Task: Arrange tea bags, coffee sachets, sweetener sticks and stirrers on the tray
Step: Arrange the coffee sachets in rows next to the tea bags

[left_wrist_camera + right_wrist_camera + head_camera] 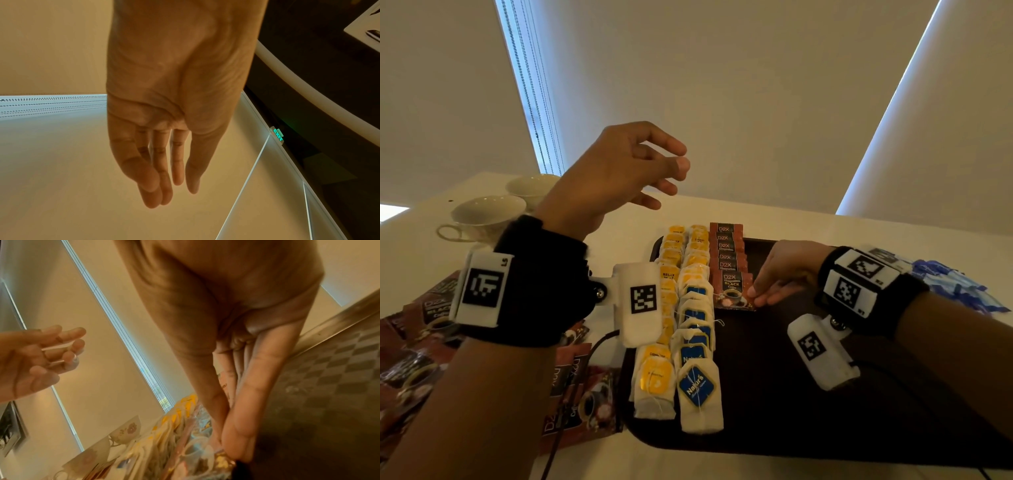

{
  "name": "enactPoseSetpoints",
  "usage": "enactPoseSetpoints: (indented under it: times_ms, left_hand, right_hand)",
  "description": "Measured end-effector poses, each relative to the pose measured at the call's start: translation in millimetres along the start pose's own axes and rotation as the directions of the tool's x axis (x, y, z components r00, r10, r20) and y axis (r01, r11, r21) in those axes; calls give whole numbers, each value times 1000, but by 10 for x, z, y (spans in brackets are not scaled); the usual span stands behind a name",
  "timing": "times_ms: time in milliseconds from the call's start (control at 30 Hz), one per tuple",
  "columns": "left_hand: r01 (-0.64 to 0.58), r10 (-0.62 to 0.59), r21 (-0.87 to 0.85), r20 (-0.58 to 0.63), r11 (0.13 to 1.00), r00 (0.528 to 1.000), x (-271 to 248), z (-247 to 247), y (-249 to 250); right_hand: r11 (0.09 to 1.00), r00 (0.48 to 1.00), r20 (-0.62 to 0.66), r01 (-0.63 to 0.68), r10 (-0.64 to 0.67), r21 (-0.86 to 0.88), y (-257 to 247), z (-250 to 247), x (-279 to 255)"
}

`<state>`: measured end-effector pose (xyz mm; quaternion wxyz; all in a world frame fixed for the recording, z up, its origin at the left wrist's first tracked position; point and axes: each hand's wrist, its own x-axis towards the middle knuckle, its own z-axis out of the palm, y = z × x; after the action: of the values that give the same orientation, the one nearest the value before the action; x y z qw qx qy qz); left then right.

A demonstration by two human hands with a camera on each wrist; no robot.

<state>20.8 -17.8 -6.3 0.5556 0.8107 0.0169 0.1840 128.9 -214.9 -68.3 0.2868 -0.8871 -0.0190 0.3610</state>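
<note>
While the nearest coffee sachet (734,291) lies at the front of a short overlapping row of its kind on the dark tray (825,394), the right hand (782,274) pinches its right edge, fingers and thumb closed on the foil. Two rows of tea bags, yellow-tagged (671,274) and blue-tagged (697,342), run just beside the coffee row on its left. A likely slip: a sideways nudge while squaring this sachet could push it into the blue-tagged bags or fan the sachets behind it out of line, since the slick packets only rest on one another. Loose tea-bag strings near that corner might also snag a fingertip. Raised well above the tray, the left hand (616,178) holds nothing, its fingers loosely curled and apart. More coffee sachets (571,387) wait on the table left of the tray; blue packets (959,287) lie to its right, and two teacups (489,214) stand beyond.
</note>
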Motion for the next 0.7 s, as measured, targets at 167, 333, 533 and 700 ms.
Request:
enactPoseSetpoints:
  times_ms: [167,333,533,700]
  left_hand:
    - [-3,3,9,10,1000,1000,7,5,-7]
    - [-2,2,15,5,1000,1000,19,13,-20]
    - [-1,1,52,5,999,1000,23,16,-24]
    - [-32,34,93,-23,995,999,-74,-30,74]
  right_hand:
    - [998,999,-32,30,-31,-47,-25,2,21]
    - [995,996,-36,79,-82,-65,-49,-2,36]
    - [992,994,-48,97,-101,-82,-46,-4,52]
    - [976,969,-143,183,-199,-122,-18,-21,-94]
